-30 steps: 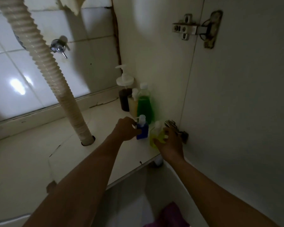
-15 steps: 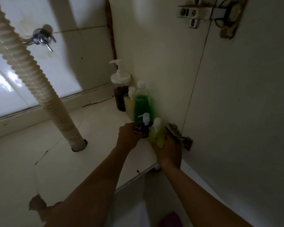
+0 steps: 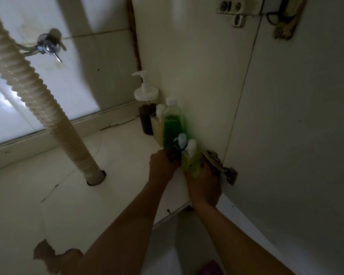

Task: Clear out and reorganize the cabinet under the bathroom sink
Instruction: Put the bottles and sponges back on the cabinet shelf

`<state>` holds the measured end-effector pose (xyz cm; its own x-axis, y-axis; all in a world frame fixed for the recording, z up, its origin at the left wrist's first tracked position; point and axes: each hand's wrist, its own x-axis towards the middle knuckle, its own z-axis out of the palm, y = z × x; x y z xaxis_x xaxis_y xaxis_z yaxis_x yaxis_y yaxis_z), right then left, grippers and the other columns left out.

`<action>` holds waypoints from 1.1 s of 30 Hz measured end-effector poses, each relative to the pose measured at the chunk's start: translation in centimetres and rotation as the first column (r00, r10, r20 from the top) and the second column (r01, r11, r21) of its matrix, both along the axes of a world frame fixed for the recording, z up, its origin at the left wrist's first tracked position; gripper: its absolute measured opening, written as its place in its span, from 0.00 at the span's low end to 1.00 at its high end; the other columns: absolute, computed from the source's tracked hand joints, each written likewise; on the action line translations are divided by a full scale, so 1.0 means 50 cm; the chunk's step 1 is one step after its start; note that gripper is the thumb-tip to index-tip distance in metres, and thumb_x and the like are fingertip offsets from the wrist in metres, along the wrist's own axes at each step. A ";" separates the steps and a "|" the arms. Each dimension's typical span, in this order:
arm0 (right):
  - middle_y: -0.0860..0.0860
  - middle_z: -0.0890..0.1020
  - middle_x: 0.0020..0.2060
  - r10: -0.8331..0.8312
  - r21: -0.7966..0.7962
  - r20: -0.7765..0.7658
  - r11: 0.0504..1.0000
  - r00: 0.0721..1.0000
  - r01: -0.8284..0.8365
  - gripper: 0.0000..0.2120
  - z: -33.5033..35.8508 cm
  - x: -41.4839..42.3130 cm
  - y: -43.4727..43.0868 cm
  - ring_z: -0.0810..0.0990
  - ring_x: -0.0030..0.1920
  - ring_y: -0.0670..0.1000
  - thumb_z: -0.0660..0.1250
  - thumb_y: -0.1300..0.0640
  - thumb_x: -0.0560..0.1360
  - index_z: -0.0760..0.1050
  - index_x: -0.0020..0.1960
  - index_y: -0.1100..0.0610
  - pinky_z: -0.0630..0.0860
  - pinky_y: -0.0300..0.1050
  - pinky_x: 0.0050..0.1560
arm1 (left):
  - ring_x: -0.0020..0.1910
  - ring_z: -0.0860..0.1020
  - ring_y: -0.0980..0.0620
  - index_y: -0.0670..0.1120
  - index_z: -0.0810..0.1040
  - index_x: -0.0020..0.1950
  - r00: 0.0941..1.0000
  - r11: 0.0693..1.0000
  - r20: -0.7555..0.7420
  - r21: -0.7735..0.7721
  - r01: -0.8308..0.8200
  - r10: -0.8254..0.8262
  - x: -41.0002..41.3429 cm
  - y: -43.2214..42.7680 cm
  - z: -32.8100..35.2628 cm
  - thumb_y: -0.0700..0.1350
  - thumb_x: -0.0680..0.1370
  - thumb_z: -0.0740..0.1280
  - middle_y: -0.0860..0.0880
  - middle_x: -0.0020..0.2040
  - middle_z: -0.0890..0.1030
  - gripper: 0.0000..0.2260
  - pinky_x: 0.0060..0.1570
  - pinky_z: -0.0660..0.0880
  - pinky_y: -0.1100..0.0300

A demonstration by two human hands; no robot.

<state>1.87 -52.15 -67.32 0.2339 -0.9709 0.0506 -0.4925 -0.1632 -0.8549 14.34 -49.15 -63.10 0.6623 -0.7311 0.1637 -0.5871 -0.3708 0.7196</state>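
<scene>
- Under-sink cabinet floor, dim: left hand has its fingers wrapped round the small dark pump bottle.
- Right hand grips the yellow-green bottle; it is upright and touches the pump bottle.
- Both bottles stand at the row's near end against the side wall, with the green bottle just behind.

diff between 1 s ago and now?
The left hand and right hand slid the blue pump bottle and the yellow-green bottle back and together, up against the green bottle. Both grips are unchanged. The brown pump bottle, cream bottle and drain hose stayed put.
</scene>
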 end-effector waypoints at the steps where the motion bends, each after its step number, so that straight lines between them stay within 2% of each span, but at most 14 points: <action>1: 0.52 0.72 0.71 0.004 0.016 0.001 1.000 1.000 -0.004 0.31 -0.001 -0.001 -0.002 0.71 0.70 0.53 0.66 0.42 0.77 0.67 0.75 0.54 0.68 0.48 0.70 | 0.40 0.81 0.44 0.37 0.81 0.42 1.000 1.000 -0.010 0.005 -0.003 0.003 0.000 -0.003 -0.002 0.44 0.73 0.75 0.41 0.39 0.83 0.10 0.37 0.74 0.55; 7: 0.51 0.76 0.67 -0.028 -0.090 0.014 0.996 1.000 0.029 0.28 -0.011 -0.001 -0.001 0.75 0.66 0.52 0.68 0.42 0.77 0.71 0.73 0.53 0.71 0.46 0.67 | 0.40 0.79 0.48 0.38 0.81 0.46 1.000 1.000 0.010 0.020 0.000 0.000 0.000 -0.004 0.000 0.44 0.74 0.73 0.43 0.41 0.83 0.09 0.38 0.72 0.59; 12: 0.53 0.77 0.66 0.015 -0.020 0.062 1.000 0.998 -0.013 0.28 -0.027 0.000 -0.012 0.75 0.66 0.54 0.69 0.43 0.76 0.73 0.72 0.55 0.66 0.41 0.65 | 0.37 0.76 0.50 0.37 0.80 0.44 0.999 0.999 0.042 0.047 0.027 -0.029 0.003 0.000 -0.006 0.45 0.76 0.71 0.43 0.38 0.81 0.10 0.35 0.67 0.60; 14: 0.53 0.77 0.67 0.021 0.026 0.075 0.999 0.997 -0.023 0.29 -0.030 0.002 -0.010 0.75 0.66 0.55 0.69 0.43 0.75 0.72 0.72 0.53 0.69 0.45 0.67 | 0.39 0.77 0.51 0.38 0.81 0.49 0.997 0.997 0.063 0.061 0.042 -0.046 0.006 0.005 -0.009 0.45 0.77 0.71 0.42 0.43 0.83 0.10 0.37 0.69 0.59; 16: 0.51 0.77 0.66 0.008 0.011 0.035 1.000 0.999 -0.009 0.30 -0.031 -0.002 -0.001 0.76 0.65 0.55 0.70 0.42 0.74 0.70 0.73 0.50 0.73 0.51 0.66 | 0.45 0.80 0.50 0.41 0.81 0.59 0.997 0.997 0.057 0.058 0.044 -0.048 0.009 0.019 -0.011 0.45 0.76 0.72 0.43 0.49 0.84 0.13 0.46 0.74 0.60; 19: 0.51 0.75 0.68 0.021 0.009 -0.030 1.000 0.999 -0.020 0.31 -0.022 -0.019 0.014 0.75 0.66 0.55 0.70 0.45 0.76 0.66 0.76 0.50 0.73 0.51 0.66 | 0.49 0.82 0.51 0.43 0.78 0.66 0.999 0.998 -0.002 0.049 0.042 -0.042 0.013 0.050 -0.013 0.44 0.76 0.73 0.45 0.54 0.84 0.19 0.52 0.74 0.65; 21: 0.53 0.74 0.70 0.064 0.058 -0.018 0.996 0.998 -0.063 0.30 -0.007 -0.043 0.027 0.74 0.67 0.55 0.67 0.47 0.78 0.63 0.78 0.51 0.73 0.52 0.67 | 0.46 0.82 0.53 0.45 0.80 0.64 0.998 0.997 -0.028 0.055 0.051 -0.050 0.010 0.078 -0.005 0.44 0.76 0.73 0.46 0.52 0.84 0.17 0.48 0.76 0.66; 24: 0.53 0.73 0.71 0.187 0.044 -0.013 0.982 0.982 -0.186 0.27 0.032 -0.115 0.063 0.73 0.69 0.55 0.63 0.51 0.81 0.62 0.78 0.52 0.72 0.54 0.68 | 0.41 0.81 0.56 0.46 0.83 0.55 0.996 0.994 -0.037 0.069 0.088 -0.086 -0.014 0.130 0.024 0.43 0.76 0.73 0.47 0.46 0.85 0.08 0.36 0.74 0.75; 26: 0.53 0.79 0.64 0.287 -0.104 -0.129 0.948 0.949 -0.301 0.23 0.062 -0.183 0.093 0.79 0.62 0.54 0.64 0.53 0.80 0.69 0.74 0.52 0.77 0.53 0.61 | 0.40 0.82 0.56 0.47 0.84 0.50 0.994 0.992 -0.051 0.081 0.101 -0.097 -0.042 0.167 0.043 0.44 0.75 0.73 0.48 0.44 0.85 0.05 0.36 0.72 0.77; 28: 0.53 0.84 0.54 0.402 -0.245 -0.251 0.854 0.880 -0.460 0.18 0.086 -0.241 0.111 0.83 0.52 0.53 0.67 0.56 0.78 0.75 0.67 0.53 0.79 0.47 0.52 | 0.39 0.83 0.57 0.48 0.85 0.47 0.989 0.989 -0.111 0.099 0.112 -0.101 -0.073 0.204 0.058 0.46 0.74 0.74 0.48 0.43 0.85 0.04 0.38 0.74 0.76; 29: 0.52 0.84 0.49 0.448 -0.260 -0.308 0.809 0.839 -0.527 0.15 0.093 -0.258 0.111 0.83 0.48 0.53 0.68 0.57 0.77 0.77 0.64 0.52 0.79 0.45 0.48 | 0.39 0.83 0.56 0.49 0.85 0.46 0.979 0.985 -0.171 0.115 0.129 -0.108 -0.088 0.220 0.064 0.46 0.73 0.75 0.48 0.43 0.85 0.04 0.39 0.76 0.74; 31: 0.50 0.84 0.45 0.534 -0.183 -0.400 0.750 0.745 -0.635 0.11 0.090 -0.283 0.103 0.83 0.46 0.53 0.68 0.56 0.77 0.77 0.59 0.50 0.79 0.46 0.45 | 0.41 0.84 0.55 0.49 0.85 0.47 0.953 0.971 -0.270 0.156 0.183 -0.136 -0.120 0.254 0.066 0.47 0.72 0.76 0.48 0.44 0.85 0.06 0.41 0.79 0.66; 33: 0.51 0.85 0.48 0.572 -0.042 -0.496 0.735 0.653 -0.677 0.13 0.073 -0.300 0.101 0.83 0.49 0.56 0.67 0.51 0.76 0.75 0.60 0.47 0.80 0.50 0.47 | 0.44 0.83 0.54 0.48 0.85 0.49 0.944 0.939 -0.272 0.234 0.252 -0.185 -0.157 0.286 0.049 0.47 0.72 0.76 0.48 0.46 0.85 0.08 0.45 0.80 0.60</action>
